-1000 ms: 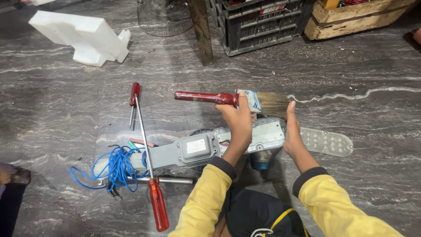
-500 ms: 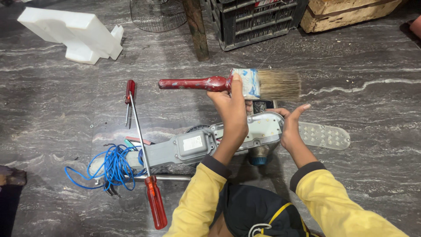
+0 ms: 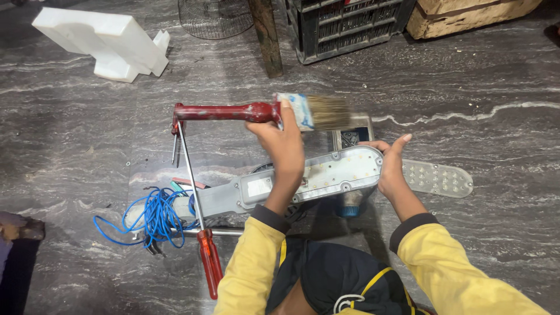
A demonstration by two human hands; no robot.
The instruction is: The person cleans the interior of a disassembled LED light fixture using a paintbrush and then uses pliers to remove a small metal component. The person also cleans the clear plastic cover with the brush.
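Your left hand [image 3: 286,146] is closed tight on the red paintbrush [image 3: 262,112], up at 12 o'clock over the grey lamp [image 3: 315,178] on the floor. Your right hand [image 3: 389,166], fingers open, steadies the lamp's end at 3 o'clock. Brush softly, and keep that end still.

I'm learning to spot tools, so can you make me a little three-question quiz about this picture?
1. True or false: the left hand holds a paintbrush with a red handle.
2. What does the right hand touch? A) the blue wire B) the grey lamp housing C) the white foam block
3. What colour is the coiled wire on the floor?

Key: 1 true; 2 B; 3 blue.
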